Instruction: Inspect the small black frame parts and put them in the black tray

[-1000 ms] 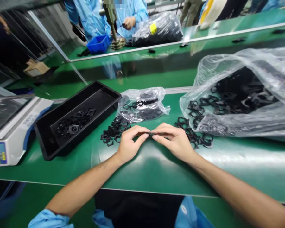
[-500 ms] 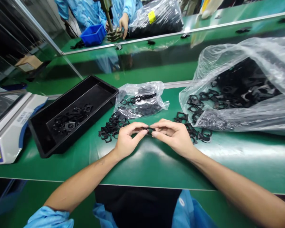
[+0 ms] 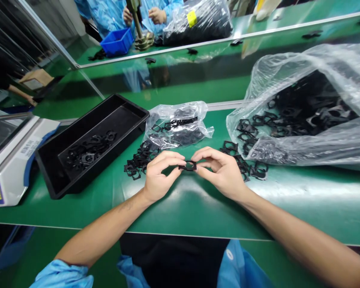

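Note:
Between my two hands is a small black ring-shaped plastic part [image 3: 188, 168], its round opening facing me. My left hand [image 3: 161, 173] pinches its left end with thumb and fingers. At the other end, my right hand [image 3: 220, 170] grips it the same way. Both hands are held over the green table. Behind my left hand lies a loose pile of similar black parts [image 3: 135, 165], and another pile [image 3: 229, 147] lies behind my right hand. Similar parts fill a large clear plastic bag [image 3: 270, 156] to the right and a smaller clear bag [image 3: 183, 138] in the middle.
A black tray [image 3: 129, 134] holding several black parts stands at the left, beside a white scale [image 3: 18, 160]. Across a raised metal-edged ledge, a co-worker's hands [image 3: 157, 15] are near a press-like tool [image 3: 141, 40] and a blue bin [image 3: 117, 43].
The black part has been turned from edge-on so its opening now faces me; my fingers have shifted slightly apart along it. The co-worker's hands have lifted off the tool's base.

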`<control>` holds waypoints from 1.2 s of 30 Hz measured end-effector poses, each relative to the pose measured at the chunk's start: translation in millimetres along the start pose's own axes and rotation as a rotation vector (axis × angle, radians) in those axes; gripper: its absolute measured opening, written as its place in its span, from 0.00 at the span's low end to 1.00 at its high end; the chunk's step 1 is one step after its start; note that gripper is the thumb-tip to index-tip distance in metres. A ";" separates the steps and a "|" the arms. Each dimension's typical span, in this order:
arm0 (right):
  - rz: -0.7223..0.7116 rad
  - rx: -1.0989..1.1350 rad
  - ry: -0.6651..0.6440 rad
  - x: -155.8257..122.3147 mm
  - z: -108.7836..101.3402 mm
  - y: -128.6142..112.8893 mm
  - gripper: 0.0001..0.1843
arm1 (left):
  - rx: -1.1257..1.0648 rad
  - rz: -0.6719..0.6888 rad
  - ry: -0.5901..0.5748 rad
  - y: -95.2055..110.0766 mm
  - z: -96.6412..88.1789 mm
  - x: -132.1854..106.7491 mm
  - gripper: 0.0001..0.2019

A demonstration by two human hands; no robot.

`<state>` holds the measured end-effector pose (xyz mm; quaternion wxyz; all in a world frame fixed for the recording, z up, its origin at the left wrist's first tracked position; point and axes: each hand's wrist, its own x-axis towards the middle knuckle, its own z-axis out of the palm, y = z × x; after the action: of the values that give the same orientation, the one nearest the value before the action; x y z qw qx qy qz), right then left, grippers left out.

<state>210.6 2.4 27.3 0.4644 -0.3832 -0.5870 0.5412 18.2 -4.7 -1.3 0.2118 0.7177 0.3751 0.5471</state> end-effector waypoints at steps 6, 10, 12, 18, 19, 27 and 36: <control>0.057 -0.018 0.030 0.4 1.3 0.9 0.19 | -0.021 -0.151 -0.060 3.0 1.7 -0.2 0.03; 0.081 -0.005 0.037 0.3 1.4 1.7 0.19 | -0.069 -0.217 -0.075 2.0 1.2 -2.0 0.05; 0.083 -0.016 0.029 0.4 0.7 1.5 0.20 | -0.081 -0.245 -0.083 1.3 1.5 -2.9 0.05; 0.062 -0.135 0.030 2.2 -3.8 -0.2 0.21 | -0.141 -0.355 -0.104 2.3 6.7 -1.5 0.07; 0.056 -0.158 0.030 3.0 -4.4 -0.5 0.20 | -0.155 -0.361 -0.112 2.6 7.4 -0.2 0.07; 0.050 -0.126 -0.006 4.6 -2.7 -1.5 0.20 | -0.177 -0.394 -0.122 8.3 3.7 2.9 0.08; -0.096 -0.364 -0.197 -0.8 -0.8 -4.7 0.09 | 0.202 -0.272 -0.072 11.4 -47.2 -7.7 0.12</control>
<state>211.8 1.3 31.9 0.3529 -0.3778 -0.7353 0.4383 -23.8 -22.8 16.7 0.2241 0.6971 0.5140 0.4468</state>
